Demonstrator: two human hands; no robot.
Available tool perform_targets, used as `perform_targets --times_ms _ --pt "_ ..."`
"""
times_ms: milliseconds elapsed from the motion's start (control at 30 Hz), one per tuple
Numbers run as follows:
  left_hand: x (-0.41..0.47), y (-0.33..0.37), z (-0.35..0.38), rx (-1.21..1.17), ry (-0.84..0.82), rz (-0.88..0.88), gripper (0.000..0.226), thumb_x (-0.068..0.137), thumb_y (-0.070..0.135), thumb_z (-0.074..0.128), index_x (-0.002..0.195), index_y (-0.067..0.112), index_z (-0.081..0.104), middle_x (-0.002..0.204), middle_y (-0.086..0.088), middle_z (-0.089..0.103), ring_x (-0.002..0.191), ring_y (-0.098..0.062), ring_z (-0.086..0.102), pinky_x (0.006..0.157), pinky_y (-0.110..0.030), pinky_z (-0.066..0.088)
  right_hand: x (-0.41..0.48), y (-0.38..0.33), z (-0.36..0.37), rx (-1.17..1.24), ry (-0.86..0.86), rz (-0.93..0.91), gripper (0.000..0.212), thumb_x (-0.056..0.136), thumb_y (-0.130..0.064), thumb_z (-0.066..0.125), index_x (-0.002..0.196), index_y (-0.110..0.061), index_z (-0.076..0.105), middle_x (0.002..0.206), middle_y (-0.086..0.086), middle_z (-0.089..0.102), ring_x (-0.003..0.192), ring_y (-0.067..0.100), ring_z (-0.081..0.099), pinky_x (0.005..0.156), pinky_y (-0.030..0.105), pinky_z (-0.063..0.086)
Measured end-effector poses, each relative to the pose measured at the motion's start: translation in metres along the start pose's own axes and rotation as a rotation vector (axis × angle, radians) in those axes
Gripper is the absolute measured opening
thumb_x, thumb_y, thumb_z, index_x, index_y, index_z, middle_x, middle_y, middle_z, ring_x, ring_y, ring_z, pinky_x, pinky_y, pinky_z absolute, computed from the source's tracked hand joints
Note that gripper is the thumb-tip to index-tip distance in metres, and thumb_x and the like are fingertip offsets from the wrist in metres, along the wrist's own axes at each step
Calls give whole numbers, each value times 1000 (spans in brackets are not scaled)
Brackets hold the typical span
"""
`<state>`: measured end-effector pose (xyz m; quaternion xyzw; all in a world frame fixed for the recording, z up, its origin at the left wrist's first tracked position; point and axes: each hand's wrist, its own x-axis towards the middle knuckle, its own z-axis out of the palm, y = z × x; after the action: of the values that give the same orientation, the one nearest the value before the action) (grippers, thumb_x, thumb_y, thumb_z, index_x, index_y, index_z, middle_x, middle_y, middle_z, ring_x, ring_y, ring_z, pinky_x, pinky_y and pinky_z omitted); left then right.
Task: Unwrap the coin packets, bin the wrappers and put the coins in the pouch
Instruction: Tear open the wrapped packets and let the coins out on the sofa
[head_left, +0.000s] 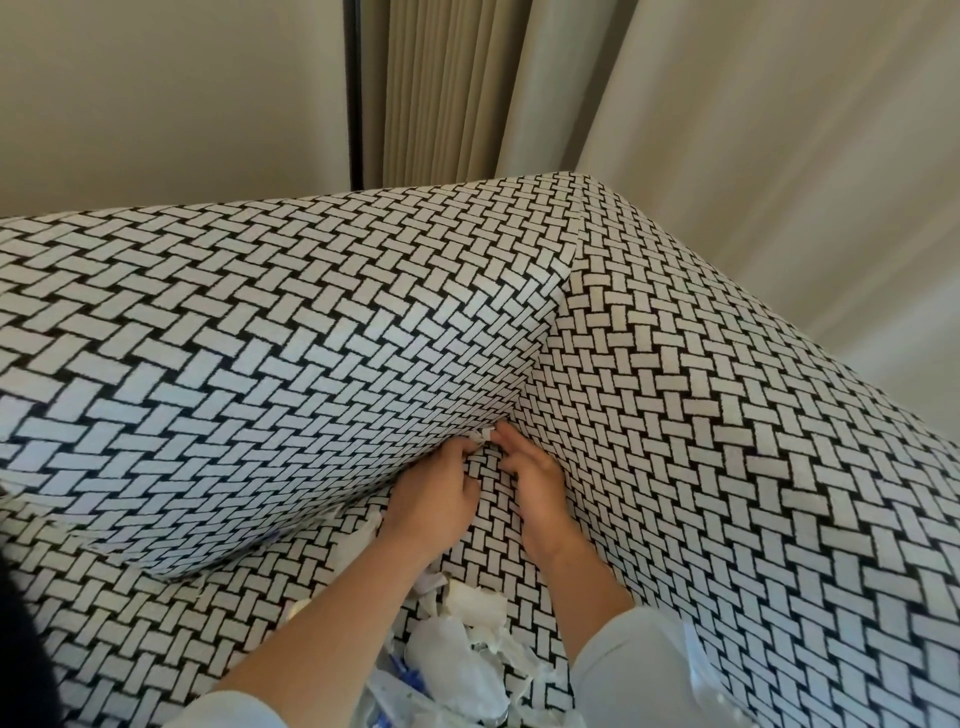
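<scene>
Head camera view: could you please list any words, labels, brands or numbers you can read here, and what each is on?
None can be read.
Torn white wrappers: blue marks at the bottom edge, too blurred to read.
Small white packet pinched between left hand and right hand: no text visible.

Wrappers (467, 639) on sofa (260, 338), btwn arms.

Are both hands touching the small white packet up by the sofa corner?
Touching. The head view shows the left hand and right hand with fingertips pinched on the white packet between them.
</scene>
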<state>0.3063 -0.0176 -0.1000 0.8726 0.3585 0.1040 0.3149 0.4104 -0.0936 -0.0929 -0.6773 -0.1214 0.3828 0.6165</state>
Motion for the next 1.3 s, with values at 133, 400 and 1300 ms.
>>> perform_targets --times_ms 133,400,1300 --pt "-5 2 -3 -54 38 10 33 94 20 53 126 22 42 69 11 56 48 -3 45 41 -16 24 -2 -2 2 8 -13 1 41 83 1 45 94 -22 77 122 -3 68 114 5 58 92 16 38" --pt "-11 2 -1 -153 120 -13 24 91 16 58 108 25 45 62 8 54 43 -5 44 38 -19 22 2 4 3 -71 43 -66 34 81 2 43 89 -11 74 93 -1 75 95 13 67 82 22 46" --pt "-52 -5 -35 10 1 26 34 94 23 54 128 23 55 125 7 60 79 -8 59 69 -20 48 -51 -45 -5 -670 -55 -272 31 96 -3 44 104 -15 72 108 -5 70 95 8 65 89 20 51"
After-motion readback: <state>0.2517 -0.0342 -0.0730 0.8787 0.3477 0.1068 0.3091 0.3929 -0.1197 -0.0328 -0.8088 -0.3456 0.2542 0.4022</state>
